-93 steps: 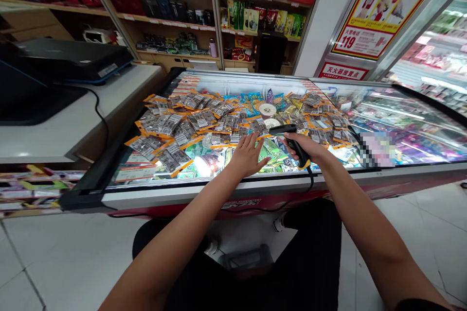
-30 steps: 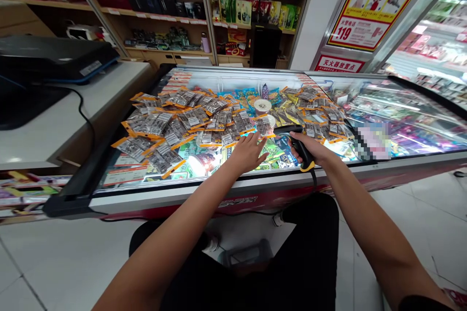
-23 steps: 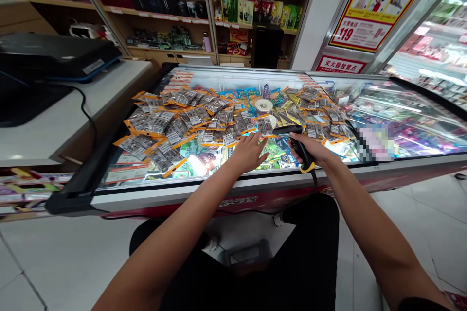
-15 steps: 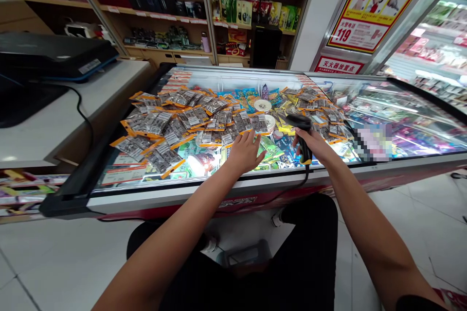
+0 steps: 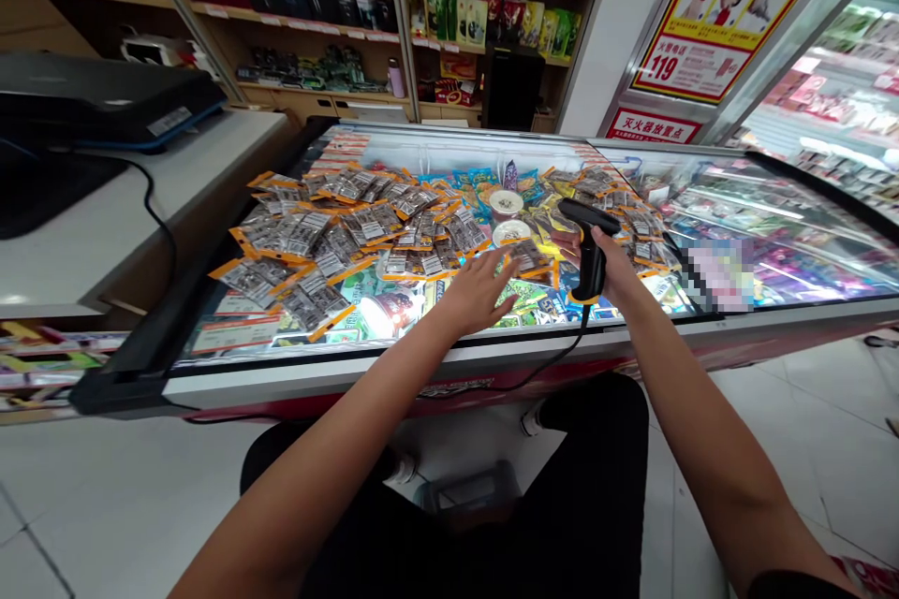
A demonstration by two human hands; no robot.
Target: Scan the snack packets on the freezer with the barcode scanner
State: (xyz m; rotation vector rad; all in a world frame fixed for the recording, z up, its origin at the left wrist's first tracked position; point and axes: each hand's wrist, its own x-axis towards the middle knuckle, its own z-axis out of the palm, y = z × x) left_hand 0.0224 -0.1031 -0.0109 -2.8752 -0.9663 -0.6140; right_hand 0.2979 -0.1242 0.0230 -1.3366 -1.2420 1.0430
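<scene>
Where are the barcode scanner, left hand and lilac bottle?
Barcode scanner (image 5: 592,255): head view, on the upper handle.
Left hand (image 5: 472,292): head view, on its back.
Lilac bottle (image 5: 396,80): head view, on its body.

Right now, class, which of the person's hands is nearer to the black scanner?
Right: the right hand grips the black scanner by its handle. The left hand is apart from it, off to its left.

"火警电话 119" on a wall poster, "灭火器放置点" on the red sign below
</scene>
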